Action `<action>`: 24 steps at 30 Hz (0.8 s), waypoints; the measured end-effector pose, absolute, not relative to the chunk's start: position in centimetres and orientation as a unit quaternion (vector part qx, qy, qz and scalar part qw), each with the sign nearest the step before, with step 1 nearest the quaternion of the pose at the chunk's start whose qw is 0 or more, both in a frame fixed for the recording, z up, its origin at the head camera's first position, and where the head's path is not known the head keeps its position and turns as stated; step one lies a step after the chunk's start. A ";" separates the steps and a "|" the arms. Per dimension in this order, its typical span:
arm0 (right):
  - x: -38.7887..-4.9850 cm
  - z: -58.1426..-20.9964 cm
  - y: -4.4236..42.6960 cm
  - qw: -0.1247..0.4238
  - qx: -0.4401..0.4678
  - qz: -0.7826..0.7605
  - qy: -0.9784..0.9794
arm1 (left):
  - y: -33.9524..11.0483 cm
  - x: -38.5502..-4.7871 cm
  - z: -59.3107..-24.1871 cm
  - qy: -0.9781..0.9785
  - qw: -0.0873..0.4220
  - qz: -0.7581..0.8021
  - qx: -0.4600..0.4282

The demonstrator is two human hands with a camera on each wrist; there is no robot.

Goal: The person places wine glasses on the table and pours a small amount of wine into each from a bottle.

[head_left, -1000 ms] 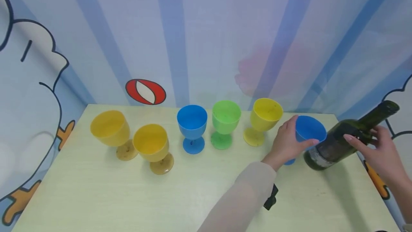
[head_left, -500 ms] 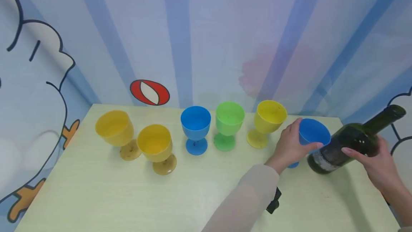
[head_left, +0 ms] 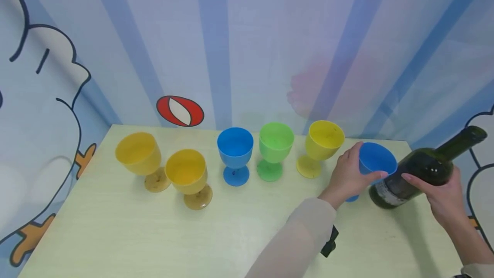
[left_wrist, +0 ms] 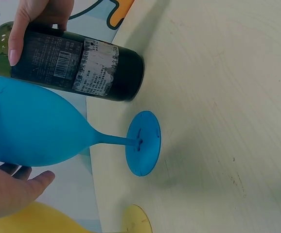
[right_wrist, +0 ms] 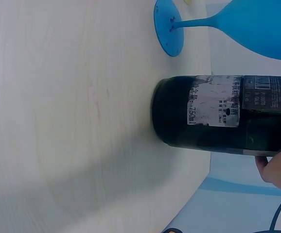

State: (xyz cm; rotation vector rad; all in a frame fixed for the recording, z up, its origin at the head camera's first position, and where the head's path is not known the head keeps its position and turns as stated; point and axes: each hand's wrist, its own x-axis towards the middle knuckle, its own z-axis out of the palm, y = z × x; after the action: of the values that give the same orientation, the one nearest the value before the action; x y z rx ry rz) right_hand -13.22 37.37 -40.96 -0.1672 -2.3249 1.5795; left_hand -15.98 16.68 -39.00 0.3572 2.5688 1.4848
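On the right side of the head view, my left hand (head_left: 349, 173) holds the bowl of a blue plastic goblet (head_left: 377, 158) between thumb and fingers. In the left wrist view the goblet's round foot (left_wrist: 143, 143) shows at the tabletop. Just right of it, my right hand (head_left: 444, 194) grips a dark green wine bottle (head_left: 411, 177) around its body below the shoulder. The bottle looks upright and uncapped, with its worn back label (right_wrist: 214, 102) visible in the right wrist view. Whether its base touches the table, I cannot tell.
Left of my hands stand a bright yellow goblet (head_left: 324, 140), a green goblet (head_left: 275, 143), another blue goblet (head_left: 235, 147) and two amber-yellow goblets, one nearer (head_left: 186, 173) and one farther left (head_left: 139, 153). A striped cartoon backdrop (head_left: 254, 46) hangs behind the pale table (head_left: 127, 231).
My right hand has shifted left around the bottle, its thumb lying farther across the bottle's body. The head view has swung slightly. My left hand keeps its hold on the blue goblet.
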 end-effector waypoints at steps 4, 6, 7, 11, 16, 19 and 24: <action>-13.4 -40.8 37.2 0.177 -0.041 0.588 -0.788 | 16.7 -15.9 -39.1 0.859 0.075 0.494 0.112; -13.4 -40.7 37.2 0.181 -0.053 0.579 -0.793 | 16.7 -15.9 -39.0 0.858 0.073 0.496 0.111; -13.4 -40.7 37.1 0.183 -0.063 0.567 -0.800 | 16.7 -15.9 -39.0 0.858 0.071 0.496 0.110; -13.4 -40.5 37.0 0.181 -0.081 0.549 -0.812 | 16.7 -15.8 -38.9 0.859 0.070 0.496 0.107; -13.3 -40.3 37.0 0.166 -0.102 0.524 -0.829 | 16.7 -15.8 -39.0 0.859 0.068 0.495 0.110; -13.3 -40.3 36.9 0.149 -0.136 0.497 -0.844 | 16.7 -15.8 -39.0 0.859 0.064 0.494 0.118; -12.9 -40.4 36.6 0.125 -0.189 0.480 -0.847 | 16.8 -15.8 -39.0 0.859 0.064 0.494 0.118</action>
State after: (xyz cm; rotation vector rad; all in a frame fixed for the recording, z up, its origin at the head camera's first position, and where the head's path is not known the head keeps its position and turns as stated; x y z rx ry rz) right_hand -12.92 36.59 -40.40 -0.5509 -2.4692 1.3997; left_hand -15.82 16.80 -38.97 0.3562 2.5934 1.4921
